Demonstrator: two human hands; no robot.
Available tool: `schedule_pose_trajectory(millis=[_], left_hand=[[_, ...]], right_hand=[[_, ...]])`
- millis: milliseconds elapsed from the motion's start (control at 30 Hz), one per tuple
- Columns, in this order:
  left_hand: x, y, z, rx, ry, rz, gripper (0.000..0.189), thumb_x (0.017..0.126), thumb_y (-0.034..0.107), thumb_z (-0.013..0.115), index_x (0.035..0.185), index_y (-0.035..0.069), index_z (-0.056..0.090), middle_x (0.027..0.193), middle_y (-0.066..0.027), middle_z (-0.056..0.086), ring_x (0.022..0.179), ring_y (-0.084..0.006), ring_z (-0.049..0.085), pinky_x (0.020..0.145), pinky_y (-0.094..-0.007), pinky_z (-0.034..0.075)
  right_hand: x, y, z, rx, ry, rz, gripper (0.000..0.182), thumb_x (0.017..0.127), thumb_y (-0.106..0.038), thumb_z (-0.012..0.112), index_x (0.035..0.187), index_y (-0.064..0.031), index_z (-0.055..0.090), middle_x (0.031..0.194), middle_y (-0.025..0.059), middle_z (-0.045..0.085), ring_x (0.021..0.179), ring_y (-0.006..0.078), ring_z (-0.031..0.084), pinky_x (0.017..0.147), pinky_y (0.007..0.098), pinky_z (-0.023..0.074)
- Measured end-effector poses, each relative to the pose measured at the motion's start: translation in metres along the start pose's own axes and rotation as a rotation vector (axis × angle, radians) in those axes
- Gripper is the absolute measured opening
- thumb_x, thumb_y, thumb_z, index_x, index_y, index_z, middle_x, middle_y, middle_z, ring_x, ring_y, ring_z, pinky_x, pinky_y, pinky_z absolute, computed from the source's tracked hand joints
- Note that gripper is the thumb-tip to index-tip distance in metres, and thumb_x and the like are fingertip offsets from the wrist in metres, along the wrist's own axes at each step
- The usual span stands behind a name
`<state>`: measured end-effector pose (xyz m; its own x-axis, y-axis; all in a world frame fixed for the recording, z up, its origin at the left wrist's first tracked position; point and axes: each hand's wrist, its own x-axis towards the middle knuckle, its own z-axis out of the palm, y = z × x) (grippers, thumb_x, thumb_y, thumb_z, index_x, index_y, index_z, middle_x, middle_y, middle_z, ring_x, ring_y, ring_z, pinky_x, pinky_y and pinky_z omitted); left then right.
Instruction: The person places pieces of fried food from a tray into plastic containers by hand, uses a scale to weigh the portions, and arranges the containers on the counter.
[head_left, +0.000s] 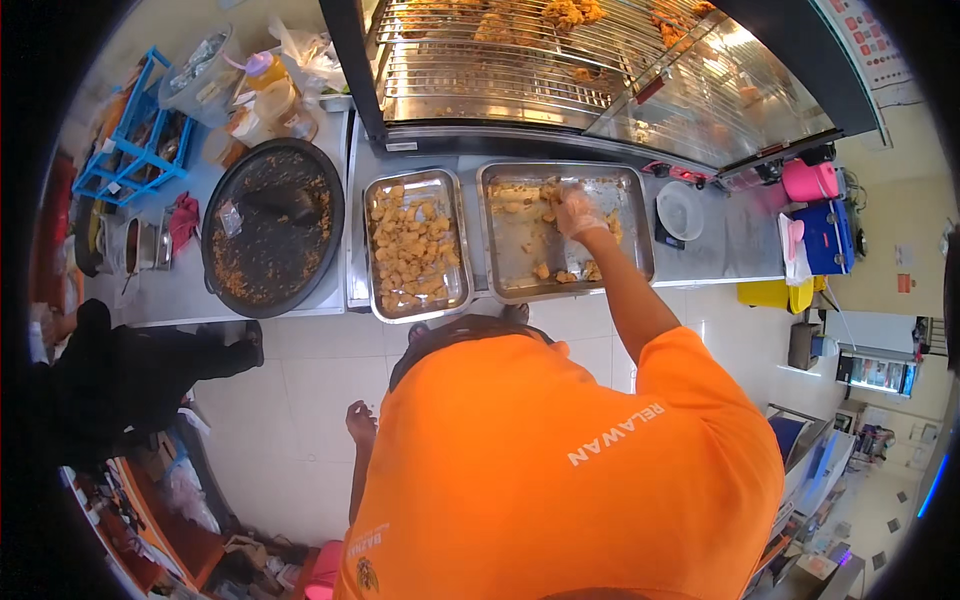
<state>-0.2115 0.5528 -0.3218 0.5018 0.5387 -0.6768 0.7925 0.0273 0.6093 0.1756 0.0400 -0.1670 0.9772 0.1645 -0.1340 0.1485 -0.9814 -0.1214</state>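
Note:
My right hand (579, 213), in a clear plastic glove, reaches into the large steel tray (525, 285) among scattered fried, battered pieces. Its fingers point down at the pieces near the tray's middle, and whether they grip any is hidden. More pieces (565, 277) lie along the tray's near edge. My left hand (361, 420) hangs low at my left side, bare and loosely curled, with nothing seen in it. Left of the large tray, a smaller steel tray (465, 262) holds many small fried pieces (416, 247).
A big round black pan (339, 225) with brown crumbs stands on the counter's left. Behind the trays is a lit glass display case (634, 142) with fried food. A clear plastic bowl (681, 211) sits at the right. A person in black (142, 375) stands at far left.

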Motion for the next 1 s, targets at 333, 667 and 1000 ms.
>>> schedule_pose_trajectory(millis=[333,667,1000], left_hand=[[-0.026,0.037,0.043,-0.004,-0.056,0.069,0.02,0.089,0.012,0.049,0.107,0.007,0.055,0.069,-0.0037,0.052,0.047,-0.0104,0.047,0.036,-0.0246,0.036],[-0.025,0.056,0.045,-0.082,-0.021,0.098,0.02,0.089,0.012,0.049,0.106,0.006,0.056,0.071,-0.0037,0.053,0.052,-0.0094,0.049,0.039,-0.023,0.037],[-0.001,-0.007,0.029,-0.379,-0.12,-0.001,0.02,0.088,0.012,0.049,0.106,0.007,0.056,0.069,-0.003,0.053,0.051,-0.0102,0.05,0.039,-0.0237,0.037]], right_hand=[[-0.017,-0.021,-0.014,0.086,0.013,-0.118,0.026,0.08,-0.015,0.052,0.1,-0.0005,0.056,0.104,0.0217,0.058,0.099,0.0374,0.055,0.085,0.0433,0.0455],[-0.01,-0.04,0.006,0.08,-0.069,-0.398,0.027,0.076,-0.012,0.055,0.1,0.0005,0.058,0.101,0.0203,0.059,0.102,0.037,0.054,0.089,0.0421,0.0442],[-0.024,-0.055,-0.018,0.156,-0.311,-0.396,0.026,0.076,-0.011,0.052,0.101,-0.0033,0.059,0.099,0.0212,0.059,0.093,0.0368,0.057,0.085,0.041,0.0459]])
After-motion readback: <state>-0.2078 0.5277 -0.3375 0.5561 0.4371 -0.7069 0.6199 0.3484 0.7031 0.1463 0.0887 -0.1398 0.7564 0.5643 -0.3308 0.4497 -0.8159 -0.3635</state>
